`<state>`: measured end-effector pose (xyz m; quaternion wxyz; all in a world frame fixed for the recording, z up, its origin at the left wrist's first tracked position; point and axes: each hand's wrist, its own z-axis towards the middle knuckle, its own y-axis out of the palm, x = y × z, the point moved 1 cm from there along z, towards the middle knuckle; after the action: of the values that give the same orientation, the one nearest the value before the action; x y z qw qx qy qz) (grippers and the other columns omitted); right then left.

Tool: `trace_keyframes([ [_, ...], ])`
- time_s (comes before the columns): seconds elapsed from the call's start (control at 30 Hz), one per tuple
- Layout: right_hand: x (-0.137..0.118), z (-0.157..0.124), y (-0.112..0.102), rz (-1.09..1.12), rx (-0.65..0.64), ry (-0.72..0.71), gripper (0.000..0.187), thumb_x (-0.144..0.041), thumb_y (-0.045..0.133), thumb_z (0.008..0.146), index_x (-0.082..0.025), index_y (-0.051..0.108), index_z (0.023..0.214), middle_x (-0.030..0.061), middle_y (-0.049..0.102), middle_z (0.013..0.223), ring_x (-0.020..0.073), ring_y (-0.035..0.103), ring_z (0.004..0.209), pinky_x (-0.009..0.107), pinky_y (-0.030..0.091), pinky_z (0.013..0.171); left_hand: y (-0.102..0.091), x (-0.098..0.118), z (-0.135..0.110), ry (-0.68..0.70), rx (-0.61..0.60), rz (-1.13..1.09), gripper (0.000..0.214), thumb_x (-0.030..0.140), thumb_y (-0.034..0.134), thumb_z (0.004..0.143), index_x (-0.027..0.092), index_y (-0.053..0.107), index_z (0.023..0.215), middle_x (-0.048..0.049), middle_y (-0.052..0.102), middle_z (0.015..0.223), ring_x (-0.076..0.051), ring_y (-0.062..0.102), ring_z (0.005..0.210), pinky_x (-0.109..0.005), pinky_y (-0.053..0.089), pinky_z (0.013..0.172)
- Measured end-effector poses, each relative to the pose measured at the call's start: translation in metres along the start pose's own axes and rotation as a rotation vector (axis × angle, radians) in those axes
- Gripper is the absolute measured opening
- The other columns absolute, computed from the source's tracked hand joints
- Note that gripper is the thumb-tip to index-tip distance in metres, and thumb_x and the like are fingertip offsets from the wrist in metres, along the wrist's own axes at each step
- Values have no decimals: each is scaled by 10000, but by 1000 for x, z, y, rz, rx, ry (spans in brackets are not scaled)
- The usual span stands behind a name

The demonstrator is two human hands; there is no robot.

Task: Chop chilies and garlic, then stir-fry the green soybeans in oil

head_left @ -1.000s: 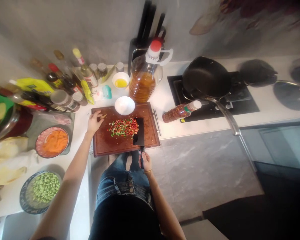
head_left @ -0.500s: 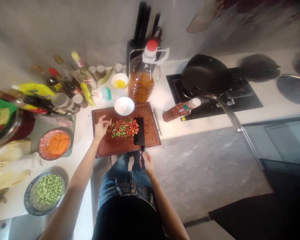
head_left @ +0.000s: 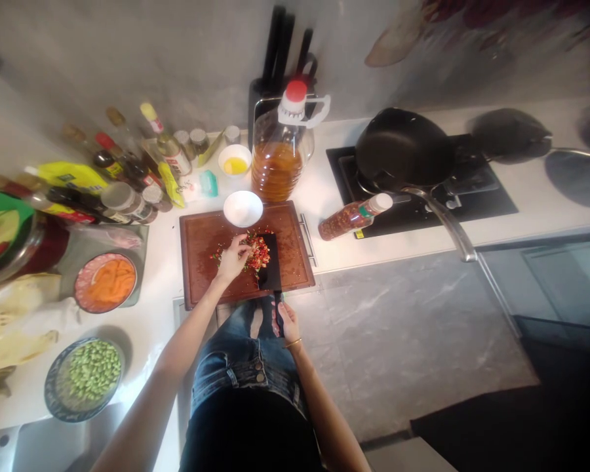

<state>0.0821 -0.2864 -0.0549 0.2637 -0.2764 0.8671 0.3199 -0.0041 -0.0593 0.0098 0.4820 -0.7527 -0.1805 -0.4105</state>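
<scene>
My right hand point(head_left: 286, 322) is closed round the handle of a black cleaver point(head_left: 270, 270). Its blade lies flat on the brown cutting board point(head_left: 199, 278), near the board's right half. Chopped red and green chillies point(head_left: 259, 252) are heaped against and partly on the blade. My left hand point(head_left: 233, 257) rests over the heap's left side, fingers stretched towards the blade and touching the pieces. It partly hides the heap. Just behind, a white bowl point(head_left: 243, 208) stands at the board's back edge.
A large oil jug point(head_left: 279, 167) stands behind the board. To the right are a chilli-flake bottle point(head_left: 349, 219) and a black wok point(head_left: 406, 147) on the stove. Leftward sit a plate of orange slices point(head_left: 109, 282), a bowl of green beans point(head_left: 93, 370) and several seasoning bottles point(head_left: 172, 154).
My left hand has moved right from the board's left side onto the chopped chillies. The heap is now gathered more tightly against the cleaver's blade, which has shifted slightly left.
</scene>
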Motion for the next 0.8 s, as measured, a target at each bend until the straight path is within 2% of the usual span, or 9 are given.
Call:
trace_keyframes([
  [0.1, -12, -14, -3, 18, -28, 30, 567, -672, 724, 621, -192, 589, 890, -88, 510, 553, 38, 329, 277, 186, 239, 233, -11, 12, -12, 92, -13, -65, 440, 152, 556, 861, 228, 468, 1285, -29, 753, 1020, -182, 706, 999, -352, 526, 922],
  [0.23, -42, -32, -2, 14, -48, 45, 568, -664, 739, 609, -189, 596, 884, -91, 512, 557, 30, 314, 265, 185, 244, 230, -40, 31, -22, 175, 61, -93, 438, 195, 556, 874, 217, 454, 1299, -46, 749, 1038, -174, 705, 1000, -327, 543, 866],
  [0.33, -74, -35, 10, -28, -61, 26, 543, -643, 737, 631, -183, 601, 885, -86, 516, 560, 31, 330, 274, 181, 243, 232, -59, 47, -24, 270, 90, -59, 434, 211, 545, 891, 210, 448, 1314, -43, 748, 1038, -165, 699, 1011, -340, 523, 920],
  [0.4, -95, -30, 24, -54, -66, 17, 538, -635, 736, 636, -175, 603, 882, -82, 516, 553, 34, 342, 281, 179, 234, 234, -65, 57, -21, 352, 55, -26, 425, 217, 528, 908, 211, 446, 1325, -36, 746, 1042, -160, 687, 1041, -351, 504, 964],
  [0.53, -132, -8, 54, -114, -80, -20, 556, -631, 740, 610, -159, 609, 872, -76, 518, 528, 43, 357, 280, 187, 222, 240, -56, 62, -7, 511, -37, 57, 451, 194, 502, 921, 215, 425, 1365, -34, 741, 1054, -165, 662, 1099, -371, 485, 1006],
  [0.63, -151, 7, 71, -193, -104, -42, 516, -603, 739, 609, -164, 595, 839, -76, 522, 521, 53, 377, 285, 192, 224, 244, -43, 55, 15, 594, -35, 113, 477, 151, 494, 909, 208, 425, 1377, -50, 741, 1048, -180, 639, 1137, -376, 478, 1022],
  [0.8, -167, 20, 78, -311, -102, -44, 447, -570, 719, 633, -185, 559, 793, -86, 502, 495, 65, 396, 293, 195, 229, 243, -34, 35, 58, 561, 13, 193, 503, 86, 466, 882, 175, 432, 1376, -91, 727, 1073, -203, 643, 1115, -388, 491, 1003],
])
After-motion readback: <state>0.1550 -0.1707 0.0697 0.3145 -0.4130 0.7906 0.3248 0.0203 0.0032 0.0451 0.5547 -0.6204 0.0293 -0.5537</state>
